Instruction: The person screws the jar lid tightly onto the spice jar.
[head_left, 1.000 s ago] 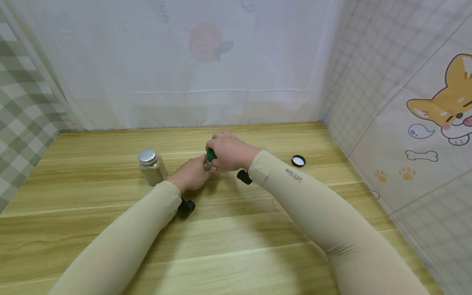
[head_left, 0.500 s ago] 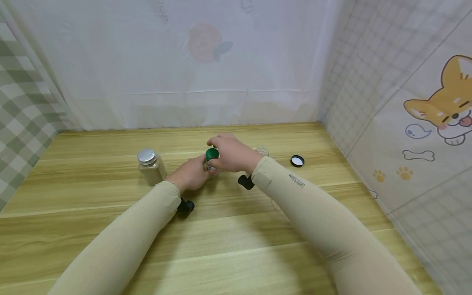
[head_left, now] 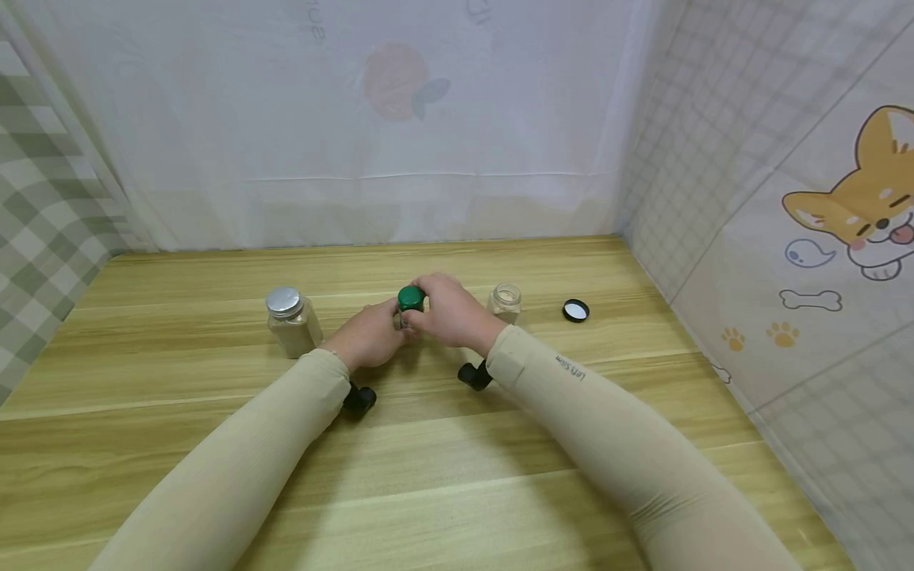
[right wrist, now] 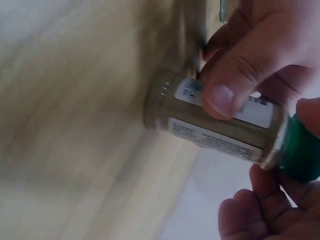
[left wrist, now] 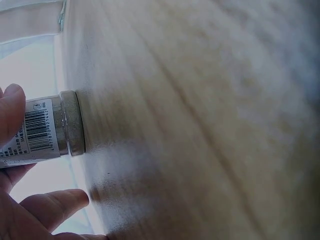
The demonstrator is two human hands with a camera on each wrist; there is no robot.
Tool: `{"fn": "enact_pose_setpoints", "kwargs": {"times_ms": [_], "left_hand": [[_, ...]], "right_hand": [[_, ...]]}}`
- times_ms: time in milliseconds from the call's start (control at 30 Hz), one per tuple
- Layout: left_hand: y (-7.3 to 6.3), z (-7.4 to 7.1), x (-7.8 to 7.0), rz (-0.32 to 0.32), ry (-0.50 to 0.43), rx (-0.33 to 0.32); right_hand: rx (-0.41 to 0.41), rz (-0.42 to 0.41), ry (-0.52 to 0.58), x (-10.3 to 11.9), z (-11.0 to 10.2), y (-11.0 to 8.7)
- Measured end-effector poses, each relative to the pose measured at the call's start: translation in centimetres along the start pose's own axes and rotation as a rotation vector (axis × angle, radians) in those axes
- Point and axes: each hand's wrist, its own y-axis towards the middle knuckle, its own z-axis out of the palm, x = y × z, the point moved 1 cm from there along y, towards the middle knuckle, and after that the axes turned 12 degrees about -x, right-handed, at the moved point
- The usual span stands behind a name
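Observation:
A small clear spice jar (right wrist: 215,120) of brownish powder, with white labels and a green cap (head_left: 410,297), stands upright mid-table. My left hand (head_left: 373,337) grips its body, the thumb lying across a label in the right wrist view. At the top, my right hand (head_left: 455,313) has thumb and fingers around the green cap. The left wrist view shows the barcode label (left wrist: 40,127) and the jar's base right at the tabletop (left wrist: 200,125). Part of the jar's body is hidden behind the hands in the head view.
Left of the hands stands a square jar (head_left: 296,329) of beige powder with a silver lid. Behind the right wrist is an uncapped glass jar (head_left: 505,301). A black lid (head_left: 576,310) with a white inside lies farther right. Cloth walls border the table.
The right hand loosened from the green cap, turned back, and now holds the cap again. More of the uncapped glass jar shows past the right wrist. The left hand has stayed in place.

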Motion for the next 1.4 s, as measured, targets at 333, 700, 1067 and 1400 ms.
{"fn": "enact_pose_setpoints", "kwargs": {"times_ms": [333,700,1067,1400], "left_hand": [[0.1,0.0,0.0,-0.013,-0.004,-0.002],[0.1,0.2,0.0,0.016,-0.001,0.01],[-0.2,-0.1,-0.1,0.022,0.005,0.007],[0.0,0.1,-0.1,-0.001,-0.005,-0.002]], "right_hand": [[-0.046,0.071,0.064,-0.4,0.5,-0.5],[-0.061,0.093,0.165,-1.3,0.8,-0.7],[0.003,0.044,0.28,-2.0,0.8,-0.7],[-0.049,0.112,0.308,-2.1,1.3,-0.9]]}}
